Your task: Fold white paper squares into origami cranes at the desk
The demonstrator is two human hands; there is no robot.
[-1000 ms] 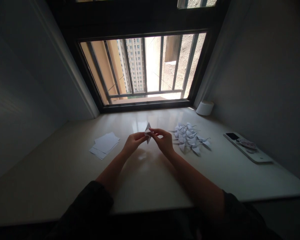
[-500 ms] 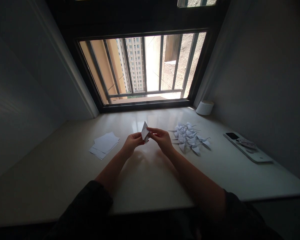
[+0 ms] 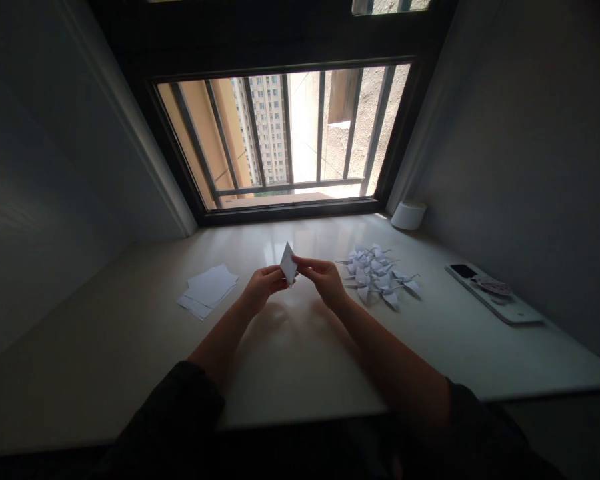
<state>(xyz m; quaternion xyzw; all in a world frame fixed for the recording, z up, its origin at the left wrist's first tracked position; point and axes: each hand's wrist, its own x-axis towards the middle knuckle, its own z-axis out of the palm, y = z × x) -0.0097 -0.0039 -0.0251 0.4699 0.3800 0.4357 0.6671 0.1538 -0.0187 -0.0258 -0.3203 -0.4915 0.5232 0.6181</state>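
Observation:
A folded piece of white paper (image 3: pixel 289 265), diamond-shaped and held upright, is between my hands above the white surface. My left hand (image 3: pixel 261 288) pinches its left edge, with the fingers closed. From the other side my right hand (image 3: pixel 324 277) grips the right edge between thumb and fingers. Some fingertips are hidden behind the paper. To the right of my right hand lies a pile of folded white paper cranes (image 3: pixel 377 273). Left of my left hand is a small stack of flat white paper sheets (image 3: pixel 210 290).
A phone (image 3: pixel 495 295) lies at the right of the white sill (image 3: pixel 300 373). By the window's right corner stands a white round object (image 3: pixel 409 215). A dark-framed window (image 3: pixel 287 212) with bars rises at the back, and walls flank both sides.
The folded paper's lower part, partly spread before, now lies flat in a full diamond. Both hands keep hold of it and have barely moved.

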